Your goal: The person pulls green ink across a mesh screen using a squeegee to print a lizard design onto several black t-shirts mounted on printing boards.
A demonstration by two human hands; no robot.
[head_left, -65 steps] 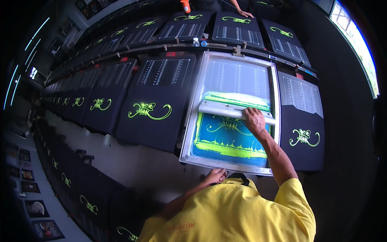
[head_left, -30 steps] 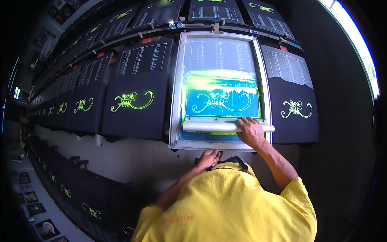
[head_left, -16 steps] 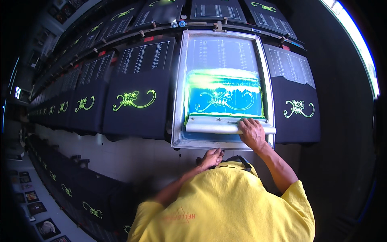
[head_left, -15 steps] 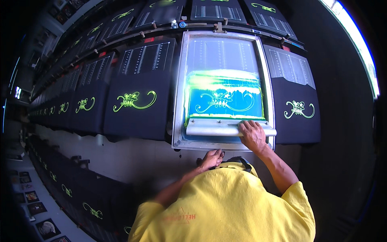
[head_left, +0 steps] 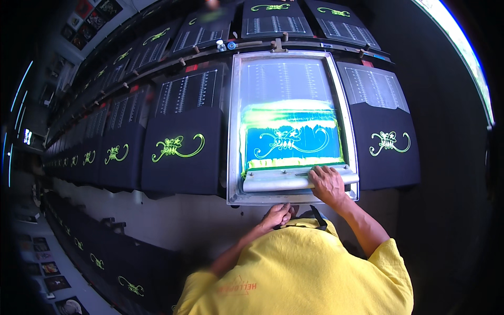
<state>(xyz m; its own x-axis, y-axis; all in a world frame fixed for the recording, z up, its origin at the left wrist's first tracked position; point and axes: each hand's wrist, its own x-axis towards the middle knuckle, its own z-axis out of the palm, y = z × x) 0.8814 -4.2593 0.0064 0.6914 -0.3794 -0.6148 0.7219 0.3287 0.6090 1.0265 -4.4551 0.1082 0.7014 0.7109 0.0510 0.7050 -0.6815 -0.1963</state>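
Observation:
A metal-framed printing screen [head_left: 235, 113] lies in front of me with a blue mesh window bearing a scrolled design. Bright yellow-green ink [head_left: 286, 116] is spread across the middle of the mesh, and a line of it runs along the squeegee. My right hand [head_left: 327, 185] is closed over the right part of the long, pale squeegee [head_left: 273, 181], which lies crosswise near the frame's near end. Just outside that near edge, my left hand [head_left: 277, 215] is curled close to my body; whatever it might hold is hidden.
Dark fabric pieces with green prints lie on boards to the left [head_left: 181, 157] and right [head_left: 388, 163]. A rail [head_left: 210, 47] with hinge clamps runs behind the screen, with more printed boards beyond. Another row of printed fabric [head_left: 110, 257] stands at lower left.
The whole scene sits slightly lower in view. My right hand and the squeegee remain at the screen's near end, the ink line beside the blade looking thicker. My left hand stays curled.

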